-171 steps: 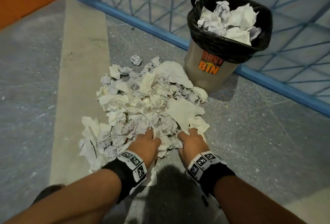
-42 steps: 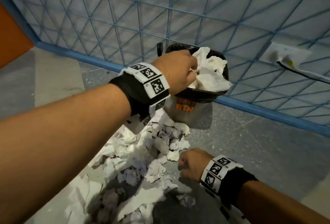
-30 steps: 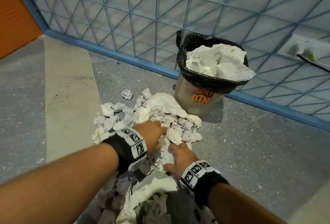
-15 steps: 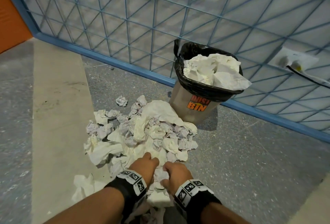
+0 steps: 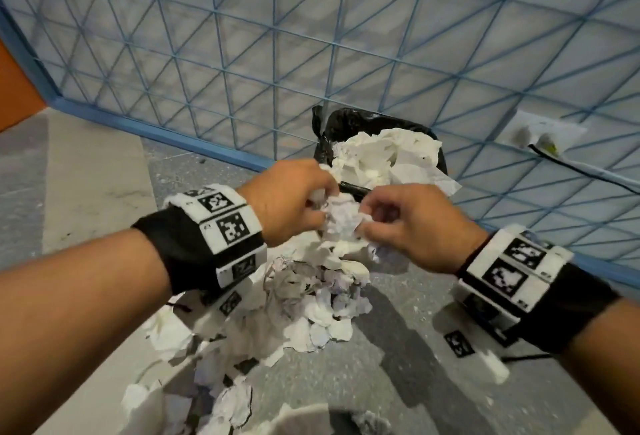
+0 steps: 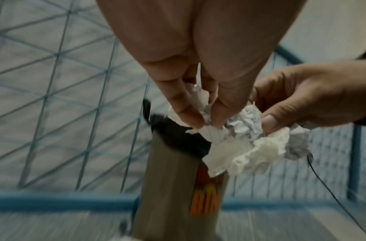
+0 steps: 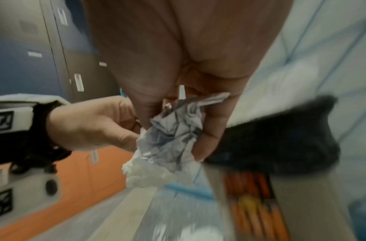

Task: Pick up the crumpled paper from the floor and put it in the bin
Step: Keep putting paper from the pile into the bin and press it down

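Paper (image 5: 341, 226) in a crumpled wad is held in the air just short of the bin (image 5: 346, 188), pinched from both sides: left hand (image 5: 289, 202) and right hand (image 5: 420, 226) each curl fingers into it, probably to keep loose scraps bunched together. Bin paper is heaped above the rim, so the wad likely needs pressing down. More paper lies on the floor (image 5: 433, 382).

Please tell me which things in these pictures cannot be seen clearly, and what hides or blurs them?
- Bin label: in the head view, hidden behind the hands and the held paper; in both wrist views, smeared by motion blur.
- How full the bin is below its heap of paper: hidden by that heap and the black liner.
- Left hand fingertips: buried in the held paper, head view.
- Floor pile: its near end is blurred and cut by the bottom edge.
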A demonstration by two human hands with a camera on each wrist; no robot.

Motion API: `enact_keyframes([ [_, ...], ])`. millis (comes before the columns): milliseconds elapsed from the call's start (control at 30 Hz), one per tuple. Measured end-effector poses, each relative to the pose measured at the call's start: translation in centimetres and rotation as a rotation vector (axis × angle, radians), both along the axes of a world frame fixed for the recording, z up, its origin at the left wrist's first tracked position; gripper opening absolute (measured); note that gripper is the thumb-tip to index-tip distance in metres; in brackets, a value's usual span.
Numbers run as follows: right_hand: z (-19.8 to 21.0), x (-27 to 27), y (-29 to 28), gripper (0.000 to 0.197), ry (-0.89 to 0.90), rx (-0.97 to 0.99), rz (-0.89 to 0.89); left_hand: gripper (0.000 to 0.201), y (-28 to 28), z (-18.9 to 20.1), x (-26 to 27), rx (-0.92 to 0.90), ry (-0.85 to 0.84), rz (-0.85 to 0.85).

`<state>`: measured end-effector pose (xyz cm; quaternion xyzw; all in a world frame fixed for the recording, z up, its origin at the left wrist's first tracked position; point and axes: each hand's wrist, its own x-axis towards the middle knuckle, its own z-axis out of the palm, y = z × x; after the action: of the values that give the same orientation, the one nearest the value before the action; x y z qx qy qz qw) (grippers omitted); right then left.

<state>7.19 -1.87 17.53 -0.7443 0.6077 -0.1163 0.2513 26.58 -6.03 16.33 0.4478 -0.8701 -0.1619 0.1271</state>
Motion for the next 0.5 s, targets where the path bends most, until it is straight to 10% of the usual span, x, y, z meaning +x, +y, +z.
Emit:
enact_keyframes([
  [267,3.3,-5.8,-7.7,0.018,0.141,-0.436,-0.344,0.029,-6.9,4.3,-5.2,-0.17,0.166,0.229],
  [500,-3.0,-4.9,-10.9,0.021,0.452,-0.185,-0.255,0.025,-8.7,-1.3,-9.1,-0.003,-0.278,0.087],
])
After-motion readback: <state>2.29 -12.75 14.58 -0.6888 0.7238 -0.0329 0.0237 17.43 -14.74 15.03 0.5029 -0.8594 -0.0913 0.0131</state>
